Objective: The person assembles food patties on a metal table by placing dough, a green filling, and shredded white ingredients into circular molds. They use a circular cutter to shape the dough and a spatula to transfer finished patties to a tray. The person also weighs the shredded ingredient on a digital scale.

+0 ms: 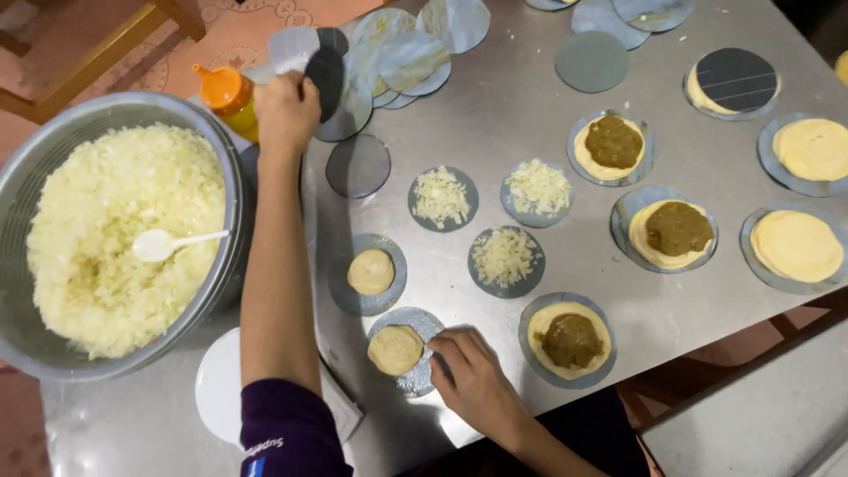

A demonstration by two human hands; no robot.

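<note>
Steel worktop [495, 97] holds three filled dough rounds, three shredded heaps, plain rounds unfilled. Left hand [287, 110], fingers clenched, grips a disc [305, 49]; right hand [477, 380], fingers released, touches the nearest dough disc [395, 350].

Brushed metal table [495, 115], seemingly plastic discs [358, 165]

Soft even overhead light, mild sheen on the steel table [495, 106], faint shadows, sharp focus, slight edge distortion

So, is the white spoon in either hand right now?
No, the spoon lies in the bowl of chopped filling, apart from both hands.
</note>
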